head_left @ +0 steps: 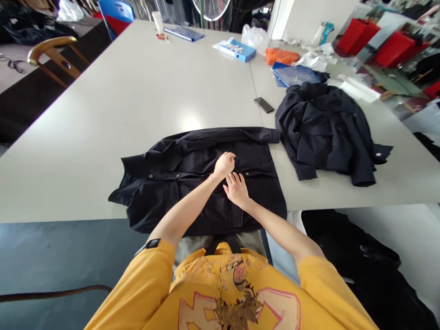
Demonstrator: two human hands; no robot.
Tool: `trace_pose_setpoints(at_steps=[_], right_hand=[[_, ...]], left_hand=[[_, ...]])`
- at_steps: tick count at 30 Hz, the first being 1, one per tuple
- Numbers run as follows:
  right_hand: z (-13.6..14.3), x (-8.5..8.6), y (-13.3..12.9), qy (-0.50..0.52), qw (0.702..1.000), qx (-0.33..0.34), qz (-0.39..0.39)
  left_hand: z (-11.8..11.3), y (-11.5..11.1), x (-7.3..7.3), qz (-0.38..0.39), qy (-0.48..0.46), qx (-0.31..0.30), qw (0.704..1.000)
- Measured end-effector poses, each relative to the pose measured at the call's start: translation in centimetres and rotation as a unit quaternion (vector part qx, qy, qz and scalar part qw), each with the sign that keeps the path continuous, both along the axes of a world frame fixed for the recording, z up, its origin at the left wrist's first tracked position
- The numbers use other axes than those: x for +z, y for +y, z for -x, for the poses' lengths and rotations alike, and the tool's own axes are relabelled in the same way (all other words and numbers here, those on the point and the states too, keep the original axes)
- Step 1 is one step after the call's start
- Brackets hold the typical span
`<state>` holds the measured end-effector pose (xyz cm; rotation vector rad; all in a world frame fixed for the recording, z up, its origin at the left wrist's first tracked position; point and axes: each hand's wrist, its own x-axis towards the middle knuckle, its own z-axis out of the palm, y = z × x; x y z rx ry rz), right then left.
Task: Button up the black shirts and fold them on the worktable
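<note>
A dark navy jacket [202, 183] lies spread on the table, its collar to the left and its hem to the right. Round buttons show along its front strip, and one sleeve is laid along the far side. My left hand [225, 165] is closed like a fist over the front strip; what its fingers hold, if anything, is hidden. Just nearer to me, my right hand [237, 189] rests on the jacket with its fingers slightly apart, their tips at the front strip close below the left hand.
A second dark jacket [326, 130] lies heaped to the right on the pale table [103, 105], near a phone [264, 105]. Farther back are a blue box [238, 49], an orange bag [282, 56], red-handled scissors [162, 36] and a white cup [157, 21].
</note>
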<state>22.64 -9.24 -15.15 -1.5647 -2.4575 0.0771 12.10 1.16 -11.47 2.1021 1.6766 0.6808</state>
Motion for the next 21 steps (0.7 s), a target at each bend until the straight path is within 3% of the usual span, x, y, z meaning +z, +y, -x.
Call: trace_pose_setpoints(at_steps=[4,8,14,17,21], right_hand=[[0.0,0.1,-0.1,0.001,1.0,-0.021,0.009],[0.0,-0.3,-0.1,0.012,0.999,-0.026,0.026],[-1.4,-0.6,0.1,0.149,0.988,-0.049,-0.004],[-3.1,0.8,1.2,0.256,0.962,-0.089,-0.036],[-3.2,3.5,4.8,0.292,0.955,-0.03,-0.046]], left_hand=[[-2.4,1.0,-1.5,-0.031,-0.006,-0.056,0.998],[-2.0,0.6,-3.4,-0.046,0.006,-0.074,0.996],[-1.8,0.3,-3.7,-0.082,0.039,-0.064,0.994],[-2.2,0.3,-3.6,-0.09,0.084,-0.062,0.991],[-2.3,0.0,-3.7,-0.051,0.136,-0.084,0.986]])
